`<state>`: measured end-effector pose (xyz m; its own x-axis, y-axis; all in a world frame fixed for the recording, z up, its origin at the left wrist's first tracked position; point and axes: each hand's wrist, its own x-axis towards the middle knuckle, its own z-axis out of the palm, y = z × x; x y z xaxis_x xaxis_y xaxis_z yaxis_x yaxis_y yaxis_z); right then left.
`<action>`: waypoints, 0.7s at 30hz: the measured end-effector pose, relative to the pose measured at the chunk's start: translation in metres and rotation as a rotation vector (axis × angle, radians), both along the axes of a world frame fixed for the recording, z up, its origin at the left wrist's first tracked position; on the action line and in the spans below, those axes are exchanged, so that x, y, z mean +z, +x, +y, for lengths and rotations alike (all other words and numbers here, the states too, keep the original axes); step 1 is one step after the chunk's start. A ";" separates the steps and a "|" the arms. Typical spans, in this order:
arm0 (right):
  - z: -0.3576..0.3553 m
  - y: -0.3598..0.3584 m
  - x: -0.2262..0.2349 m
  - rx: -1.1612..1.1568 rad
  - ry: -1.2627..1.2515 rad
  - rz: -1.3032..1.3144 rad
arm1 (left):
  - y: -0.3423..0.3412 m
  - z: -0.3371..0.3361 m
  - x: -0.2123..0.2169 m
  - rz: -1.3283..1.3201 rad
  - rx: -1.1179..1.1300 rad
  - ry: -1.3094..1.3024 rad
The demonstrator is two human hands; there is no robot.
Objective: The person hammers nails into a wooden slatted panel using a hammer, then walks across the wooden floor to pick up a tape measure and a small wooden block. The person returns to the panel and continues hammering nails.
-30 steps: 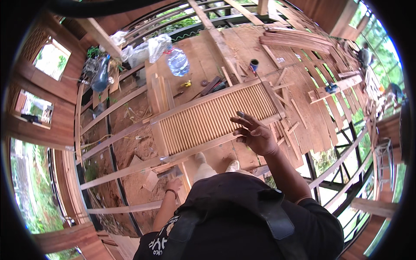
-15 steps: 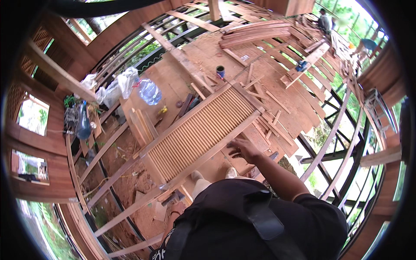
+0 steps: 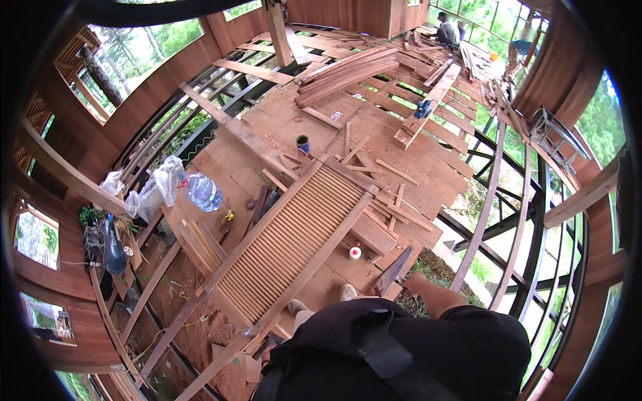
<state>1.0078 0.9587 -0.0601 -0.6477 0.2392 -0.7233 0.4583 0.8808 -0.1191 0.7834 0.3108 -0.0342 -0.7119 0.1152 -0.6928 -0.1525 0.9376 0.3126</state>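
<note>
My right hand is low at my right side, beside the far end of a dark, narrow wooden piece. Its fingers cannot be made out, so any contact or hold is unclear. My left hand is out of sight. In front of me lies a slatted wooden panel, a framed rectangle with many thin ribs across it. Right of the panel, close to my shoe, stands a white bottle with a red top.
Scrap wood strips lie beyond the panel near a dark open can. A large clear plastic jug and plastic bags are at left. Open floor joists gape at right. A blue power tool rests on a plank; a person crouches far off.
My right hand has drawn back from above the panel's near edge to my right side, and the white bottle now shows. The view has shifted, bringing more of the far end into sight.
</note>
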 end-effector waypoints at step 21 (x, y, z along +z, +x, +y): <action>-0.002 -0.025 -0.028 -0.129 -0.043 0.102 | -0.008 0.006 -0.035 0.116 -0.177 0.184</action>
